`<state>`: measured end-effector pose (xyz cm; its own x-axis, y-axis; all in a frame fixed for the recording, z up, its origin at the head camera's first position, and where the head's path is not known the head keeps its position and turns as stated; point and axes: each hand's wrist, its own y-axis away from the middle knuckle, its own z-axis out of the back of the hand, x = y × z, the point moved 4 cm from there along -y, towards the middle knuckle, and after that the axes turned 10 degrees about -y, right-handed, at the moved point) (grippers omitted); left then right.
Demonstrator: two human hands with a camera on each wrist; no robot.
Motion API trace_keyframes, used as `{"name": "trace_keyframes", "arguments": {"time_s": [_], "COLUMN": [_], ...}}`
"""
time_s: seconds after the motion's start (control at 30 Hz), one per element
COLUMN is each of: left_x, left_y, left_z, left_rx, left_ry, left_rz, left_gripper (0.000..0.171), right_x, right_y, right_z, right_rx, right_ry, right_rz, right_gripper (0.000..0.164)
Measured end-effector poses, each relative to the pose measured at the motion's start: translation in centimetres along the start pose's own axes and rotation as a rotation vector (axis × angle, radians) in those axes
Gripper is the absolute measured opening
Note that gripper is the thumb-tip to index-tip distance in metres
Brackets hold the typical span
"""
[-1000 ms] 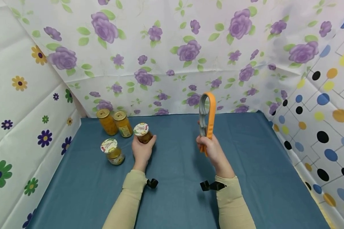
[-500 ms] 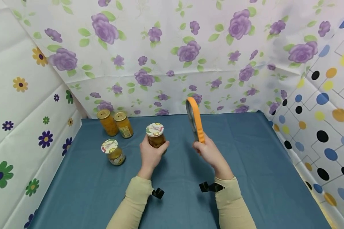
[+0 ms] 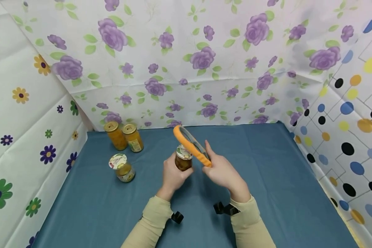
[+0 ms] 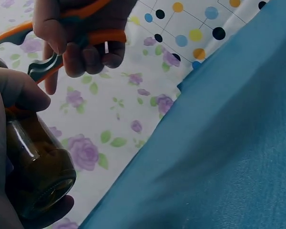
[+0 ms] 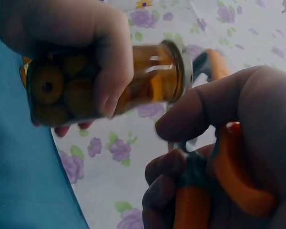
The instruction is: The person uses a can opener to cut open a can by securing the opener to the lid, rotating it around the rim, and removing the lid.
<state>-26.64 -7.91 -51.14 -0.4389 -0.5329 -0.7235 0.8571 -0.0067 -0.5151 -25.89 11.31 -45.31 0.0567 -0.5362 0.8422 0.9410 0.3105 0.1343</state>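
Note:
My left hand [image 3: 173, 176] grips a small glass jar [image 3: 183, 163] with a patterned lid, thumb and fingers wrapped around its body. Round brownish pieces show through the glass in the right wrist view, one with a dark hole. In my right hand [image 3: 225, 173] I hold an orange and grey jar opener [image 3: 189, 144] by its handles. Its loop slants over the jar, overlapping the lid's right side in the head view. The right wrist view shows the jar [image 5: 155, 71] tilted sideways, its lid end close to the jar opener [image 5: 243, 179] and my right fingers.
On the left of the blue-covered table [image 3: 96, 213] stand two taller jars with gold lids, one at the back [image 3: 116, 137] and one beside it [image 3: 133, 138]. A shorter jar [image 3: 122, 168] with a patterned lid is nearer me. Flowered cloth [image 3: 179, 69] hangs behind the table.
My left hand has carried the jar right and toward me. My right hand has tipped the jar opener from upright to leaning left, bringing its loop over the jar lid.

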Motion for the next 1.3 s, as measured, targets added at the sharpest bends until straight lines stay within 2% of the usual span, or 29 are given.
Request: {"name": "trace_keyframes", "arguments": {"time_s": [0.2,0.37,0.5,0.77,0.93,1.07,1.17,1.23,1.3], "left_x": [-0.2,-0.3,-0.3,0.2,0.2,0.0,-0.1,-0.1,-0.2], "left_y": [0.4,0.5,0.6,1.1,1.4,1.3,1.2,1.0,0.9], "left_z": [-0.3,-0.1,0.0,-0.1,-0.4,-0.4,-0.3,-0.3,-0.4], "left_rx": [0.024,0.022,0.022,0.026,0.009,-0.05,-0.101,-0.116,-0.117], "left_ry": [-0.053,-0.109,-0.141,-0.135,-0.212,-0.253,-0.234,-0.216,-0.18], "left_rz": [-0.036,-0.069,-0.081,-0.021,0.003,0.01,0.016,0.023,0.029], "left_gripper": [0.054,0.049,0.044,0.043,0.044,0.046,0.046,0.046,0.047], "right_x": [0.5,1.5,2.3,3.4,4.1,5.0,5.8,6.1,6.3], "right_y": [0.7,1.3,1.7,1.4,1.2,1.1,1.0,1.0,1.2], "right_z": [-0.3,-0.6,-0.9,-1.7,-1.4,-1.3,-1.2,-1.1,-1.1], "right_rx": [-0.03,-0.081,-0.094,-0.014,0.061,0.096,0.094,0.08,0.061], "right_ry": [0.151,0.257,0.385,0.69,0.816,0.865,0.883,0.86,0.789], "right_rz": [0.029,0.056,0.043,0.069,0.047,0.058,0.075,0.076,0.079], "right_gripper": [0.102,0.104,0.104,0.104,0.106,0.107,0.108,0.106,0.102]}}
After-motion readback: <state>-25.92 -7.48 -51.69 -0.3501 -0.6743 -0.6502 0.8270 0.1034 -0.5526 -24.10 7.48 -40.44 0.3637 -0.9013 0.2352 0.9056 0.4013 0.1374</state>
